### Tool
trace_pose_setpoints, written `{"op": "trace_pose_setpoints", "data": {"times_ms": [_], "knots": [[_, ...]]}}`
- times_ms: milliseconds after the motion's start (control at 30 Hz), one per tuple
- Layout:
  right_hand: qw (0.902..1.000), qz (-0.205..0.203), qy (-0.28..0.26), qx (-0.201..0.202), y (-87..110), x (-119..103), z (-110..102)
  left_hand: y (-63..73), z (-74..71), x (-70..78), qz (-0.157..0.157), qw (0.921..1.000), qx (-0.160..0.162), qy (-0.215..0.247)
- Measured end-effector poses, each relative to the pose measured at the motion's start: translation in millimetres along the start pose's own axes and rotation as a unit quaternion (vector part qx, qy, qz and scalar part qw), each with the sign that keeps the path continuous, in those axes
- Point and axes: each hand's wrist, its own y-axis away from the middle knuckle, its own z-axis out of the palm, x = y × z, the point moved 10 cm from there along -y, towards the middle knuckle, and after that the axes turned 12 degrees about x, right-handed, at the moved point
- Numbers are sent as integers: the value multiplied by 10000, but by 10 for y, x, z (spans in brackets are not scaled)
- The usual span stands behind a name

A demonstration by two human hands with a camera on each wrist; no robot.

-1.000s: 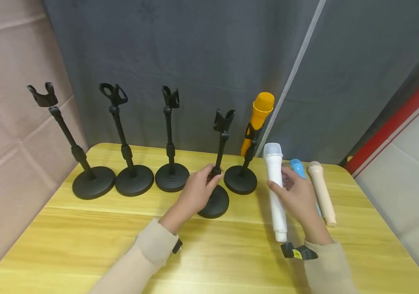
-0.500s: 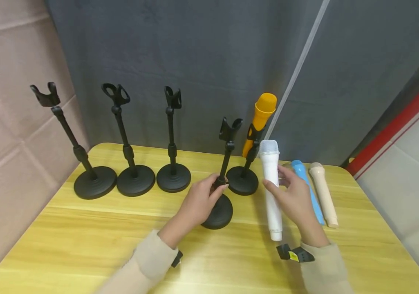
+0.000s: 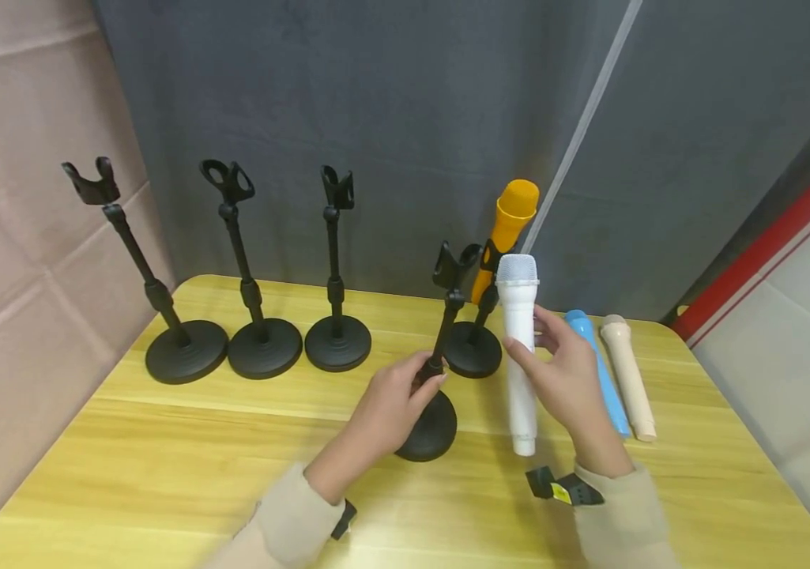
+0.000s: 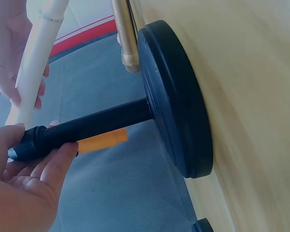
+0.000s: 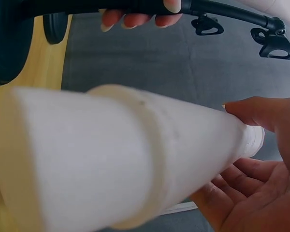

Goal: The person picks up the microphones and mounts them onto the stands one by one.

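Note:
My left hand [image 3: 393, 403] grips the pole of a black microphone stand [image 3: 428, 431], thumb and fingers curled round its collar. The stand's forked clip [image 3: 456, 267] points up with nothing in it. In the left wrist view, the round base [image 4: 176, 101] is close against the tabletop. My right hand [image 3: 564, 371] holds a white microphone [image 3: 521, 356] by its middle, between thumb and fingers, its mesh head up. The microphone is just right of the stand's clip. Its tail end [image 5: 77, 159] looms large in the right wrist view.
Three black stands [image 3: 187, 352] with bare clips line the left of the wooden table [image 3: 184, 466]. Another stand [image 3: 473, 348] at the back holds an orange microphone [image 3: 511, 225]. A blue microphone [image 3: 600, 371] and a beige one [image 3: 628, 379] lie at the right; dark curtain [image 3: 405, 103] behind.
My left hand has drawn the stand toward the front and slightly right. The white microphone in my right hand has shifted a little left and up, nearer the stand's clip.

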Motion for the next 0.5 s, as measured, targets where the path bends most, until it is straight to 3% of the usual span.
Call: {"op": "trace_pose_setpoints", "data": {"times_ms": [200,500], "knots": [[9999,84,-69,-38,44,-52,27,58,48,25,-85,9999,-109,-97],[9999,54,-124,-30,103,-92,76,64,18,36,25,9997,-58,-243]]}}
